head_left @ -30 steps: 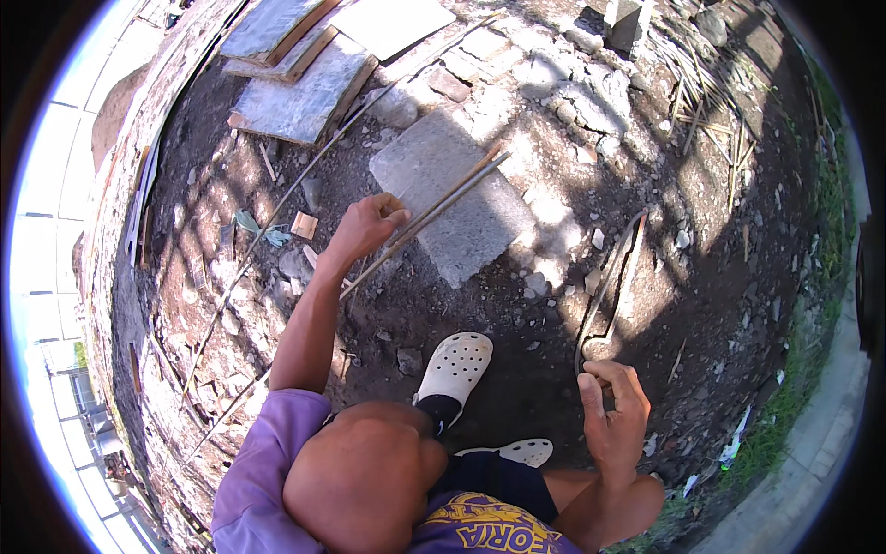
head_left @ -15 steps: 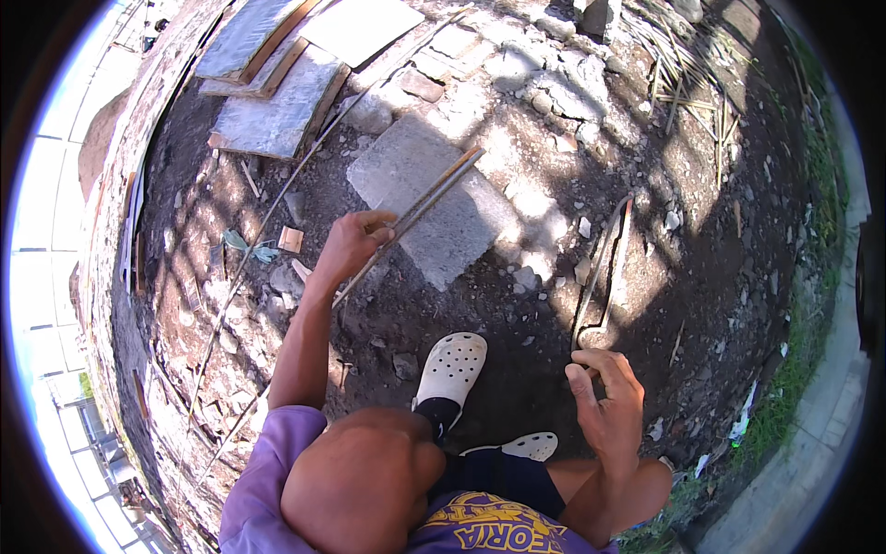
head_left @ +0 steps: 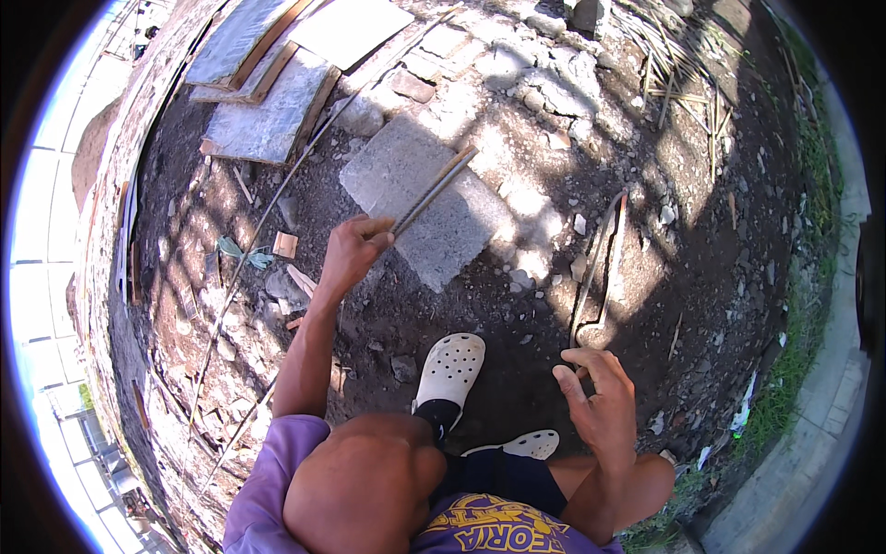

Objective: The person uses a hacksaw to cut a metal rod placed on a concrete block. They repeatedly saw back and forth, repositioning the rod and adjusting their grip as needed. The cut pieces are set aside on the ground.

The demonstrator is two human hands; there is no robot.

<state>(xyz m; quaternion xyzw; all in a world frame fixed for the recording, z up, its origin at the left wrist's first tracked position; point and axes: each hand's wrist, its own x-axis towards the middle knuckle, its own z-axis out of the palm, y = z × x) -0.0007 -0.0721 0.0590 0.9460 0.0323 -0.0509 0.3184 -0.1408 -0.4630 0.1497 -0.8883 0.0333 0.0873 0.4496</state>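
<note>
My left hand is closed around a pair of thin ribbed steel rods. Their upper ends slant up to the right over a flat grey concrete slab. Below the fist, my hand and forearm hide much of their length. My right hand hovers over the dirt by my right knee, fingers curled and thumb a little apart, with nothing visible in it. Just beyond its fingertips lies a long, narrow, bent metal piece, partly reddish along one side; its exact kind is unclear.
Stacked boards lie at the upper left, beside a long thin rod. Broken concrete and thin sticks are at the far side. My white clog stands between my hands. Grass borders a pale kerb at right.
My left hand stays on the rods, whose lower part has slipped from sight behind my forearm. My right hand has barely moved. The whole view has shifted slightly.
</note>
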